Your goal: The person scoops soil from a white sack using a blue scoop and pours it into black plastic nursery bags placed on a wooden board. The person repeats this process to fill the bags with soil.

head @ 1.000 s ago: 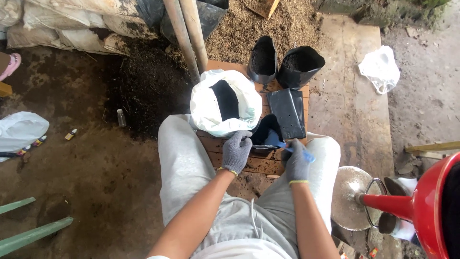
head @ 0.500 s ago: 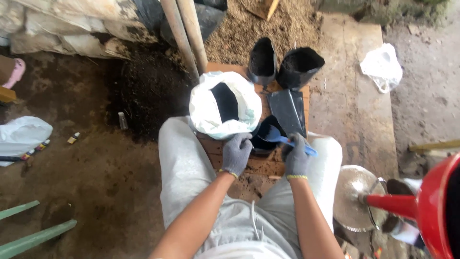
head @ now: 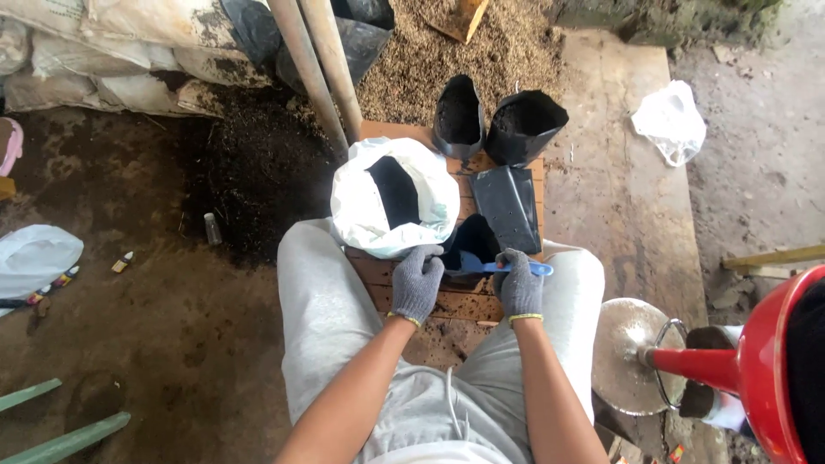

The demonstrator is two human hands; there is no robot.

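At the far left, a white plastic bag (head: 34, 258) is seen lying on the dirt floor, with two green slats (head: 51, 425) below it near the bottom edge. A small bottle (head: 211, 228) stands beside a heap of dark soil (head: 258, 163). Two poles (head: 318, 69) are leaned across the top of the view. A white sack (head: 357, 202) with dark soil inside is set on a wooden pallet (head: 455, 301) between the grey-trousered knees. The left hand (head: 417, 283), gloved in grey, is closed on the rim of a black grow bag (head: 471, 245) just beside the sack, so that the bag is kept open at the pallet's middle. A blue scoop (head: 503, 267) is gripped by its handle in the gloved right hand (head: 519, 288), its bowl lying over the mouth of that bag. A flat, folded black bag (head: 509, 206) lies just behind, and two filled black bags (head: 494, 120) stand upright at the pallet's far edge. Further right, a second white plastic bag (head: 670, 120) rests on a concrete slab (head: 619, 172). At the right edge, a red watering can (head: 756, 369) is seen, with its spout over a round metal lid (head: 623, 352).
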